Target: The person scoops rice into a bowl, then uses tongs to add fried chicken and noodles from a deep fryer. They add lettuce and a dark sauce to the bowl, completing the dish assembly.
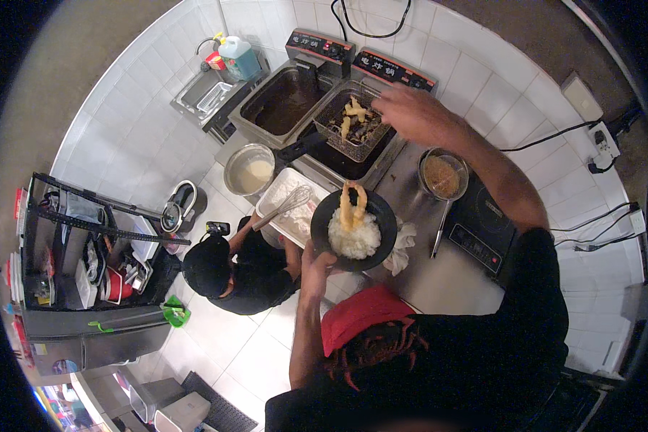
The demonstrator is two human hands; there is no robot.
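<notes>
My left hand (317, 270) grips the near left rim of a black bowl (389, 234). White rice (354, 237) fills the bowl's middle, and two long battered fried pieces, perhaps shrimp (352, 209), lean on it with their tips toward the far rim. Farther away, my right hand (409, 114) is at the right side of a wire fry basket (360, 150), its fingers bent together. Whatever those fingers hold is too small to make out. Yellow battered pieces (354, 111) and some dark pieces lie inside the basket, over the right fryer tank (349, 167).
Left of the bowl stand a white tray (288, 180) with flour and a whisk (284, 205), and a pot of batter (250, 171). Another person (241, 270) in black stands beside the tray. To the right are a crumb-filled strainer (443, 173) and an induction hob (482, 227).
</notes>
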